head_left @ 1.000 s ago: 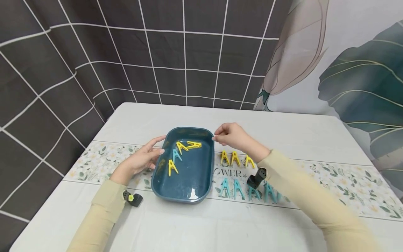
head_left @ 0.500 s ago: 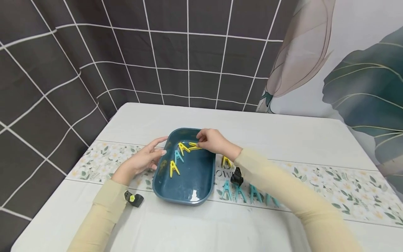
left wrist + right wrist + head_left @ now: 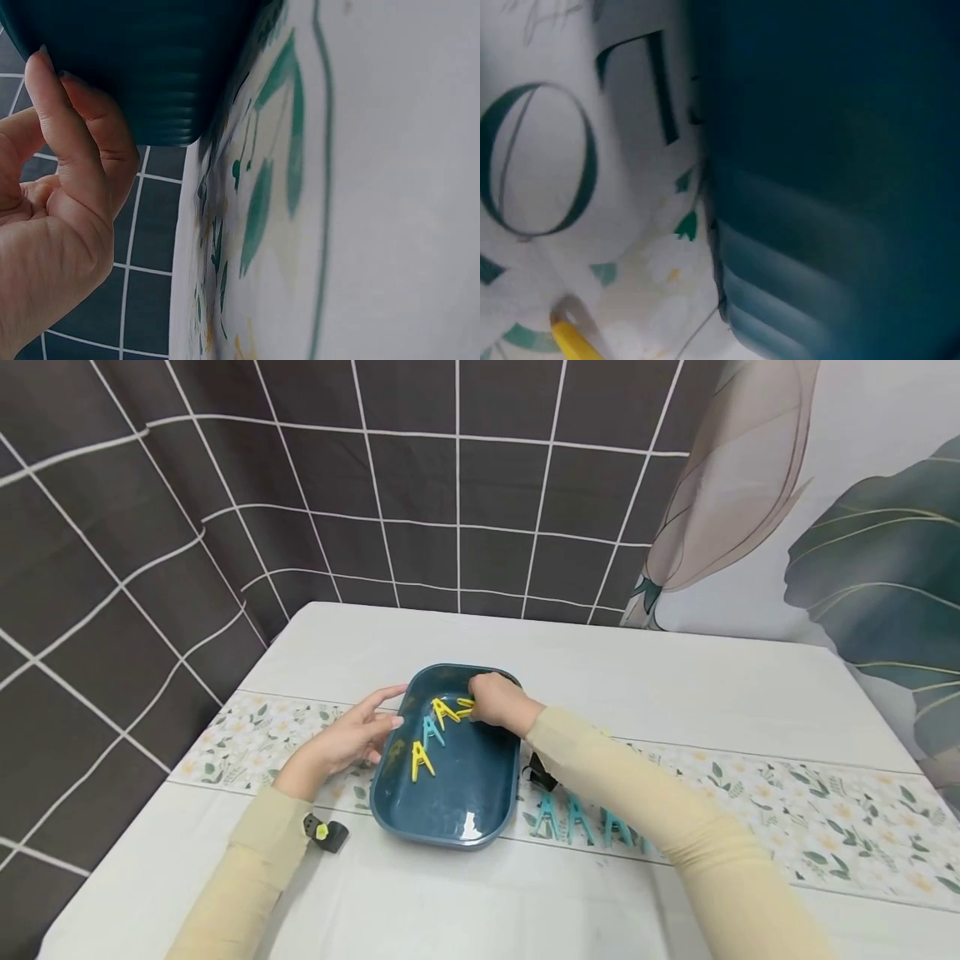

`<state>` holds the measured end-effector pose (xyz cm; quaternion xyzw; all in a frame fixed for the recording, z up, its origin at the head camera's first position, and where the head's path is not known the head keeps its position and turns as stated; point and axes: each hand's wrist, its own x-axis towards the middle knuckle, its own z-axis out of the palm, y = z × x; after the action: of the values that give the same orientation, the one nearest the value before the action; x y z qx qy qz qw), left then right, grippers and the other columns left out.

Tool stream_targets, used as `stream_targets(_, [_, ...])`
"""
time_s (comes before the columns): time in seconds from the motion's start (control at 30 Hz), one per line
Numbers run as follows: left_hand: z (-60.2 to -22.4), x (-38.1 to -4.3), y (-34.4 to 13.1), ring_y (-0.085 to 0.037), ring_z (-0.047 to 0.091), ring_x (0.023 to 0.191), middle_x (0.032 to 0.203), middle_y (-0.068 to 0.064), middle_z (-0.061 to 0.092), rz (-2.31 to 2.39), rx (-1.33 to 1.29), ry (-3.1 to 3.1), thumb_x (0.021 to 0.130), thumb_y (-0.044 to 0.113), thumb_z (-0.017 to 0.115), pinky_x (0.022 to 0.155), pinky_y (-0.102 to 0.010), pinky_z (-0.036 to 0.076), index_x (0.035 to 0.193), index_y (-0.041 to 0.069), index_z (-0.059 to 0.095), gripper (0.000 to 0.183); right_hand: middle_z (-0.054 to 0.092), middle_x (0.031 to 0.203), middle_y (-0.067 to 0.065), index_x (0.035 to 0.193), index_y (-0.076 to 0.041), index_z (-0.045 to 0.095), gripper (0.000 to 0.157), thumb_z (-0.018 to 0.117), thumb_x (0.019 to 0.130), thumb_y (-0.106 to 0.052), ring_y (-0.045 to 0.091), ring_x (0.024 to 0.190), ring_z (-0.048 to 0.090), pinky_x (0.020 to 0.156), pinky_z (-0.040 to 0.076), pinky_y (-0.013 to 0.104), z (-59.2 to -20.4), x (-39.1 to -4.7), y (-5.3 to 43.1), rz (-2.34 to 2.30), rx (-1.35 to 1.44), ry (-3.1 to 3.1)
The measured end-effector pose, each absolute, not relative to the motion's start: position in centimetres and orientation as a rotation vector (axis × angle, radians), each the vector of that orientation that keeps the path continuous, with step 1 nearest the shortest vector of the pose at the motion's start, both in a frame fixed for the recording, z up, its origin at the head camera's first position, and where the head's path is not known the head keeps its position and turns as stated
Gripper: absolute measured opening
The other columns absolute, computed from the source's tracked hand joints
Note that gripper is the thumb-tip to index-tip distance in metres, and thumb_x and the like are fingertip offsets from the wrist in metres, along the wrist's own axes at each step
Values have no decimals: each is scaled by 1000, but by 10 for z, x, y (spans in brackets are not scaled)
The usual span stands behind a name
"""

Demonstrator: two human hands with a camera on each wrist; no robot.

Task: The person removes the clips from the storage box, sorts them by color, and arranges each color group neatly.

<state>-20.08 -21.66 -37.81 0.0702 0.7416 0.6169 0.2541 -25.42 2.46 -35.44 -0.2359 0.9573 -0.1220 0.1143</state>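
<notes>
A dark blue plastic basin (image 3: 450, 793) stands on the table, with several clothespins inside. My left hand (image 3: 352, 739) rests against its left rim; in the left wrist view, fairly straight fingers (image 3: 71, 142) touch the outer wall. My right hand (image 3: 498, 700) reaches down inside the far right part of the basin. Its fingers are at a yellow clothespin (image 3: 464, 707), covering part of it; their tips are hidden, so whether they pinch it is unclear. Left of that lie another yellow clothespin (image 3: 443, 711), a light blue clothespin (image 3: 431, 732) and a nearer yellow clothespin (image 3: 420, 761).
Light blue clothespins (image 3: 577, 820) lie in a row right of the basin, partly under the right sleeve (image 3: 645, 793). A yellow clothespin (image 3: 574, 341) peeks into the right wrist view. A floral printed strip (image 3: 757, 802) crosses the white table cover.
My right hand has moved left from outside the basin's right rim, then down into the basin to the yellow clothespin. My left hand stays at the rim. The head view has shifted slightly.
</notes>
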Motion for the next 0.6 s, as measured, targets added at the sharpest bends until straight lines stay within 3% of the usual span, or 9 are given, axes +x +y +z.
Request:
stream_targets(0.23, [-378, -202, -215, -12, 60, 74, 114, -14, 58, 1686, 160, 2016, 100, 23, 49, 50, -19, 49, 152, 25, 17, 61, 63, 84, 10, 91, -2, 67, 6, 63, 89, -6, 18, 68, 49, 67, 50, 31, -360, -255, 23, -257, -725, 2832])
stream_targets(0.37, [-377, -203, -213, -12, 60, 74, 112, -13, 59, 1672, 157, 2027, 100, 23, 49, 50, -19, 49, 152, 26, 17, 61, 60, 78, 9, 87, -3, 66, 14, 53, 92, -2, 18, 65, 46, 63, 46, 29, -360, -255, 25, -221, -764, 2852])
stream_targets(0.6, [-374, -200, -214, -13, 60, 78, 127, -23, 52, 1651, 141, 2056, 99, 23, 50, 50, -20, 49, 152, 26, 18, 62, 55, 69, 6, 80, -1, 66, 6, 64, 85, -1, 16, 61, 44, 57, 40, 24, -357, -256, 23, -329, -824, 2834])
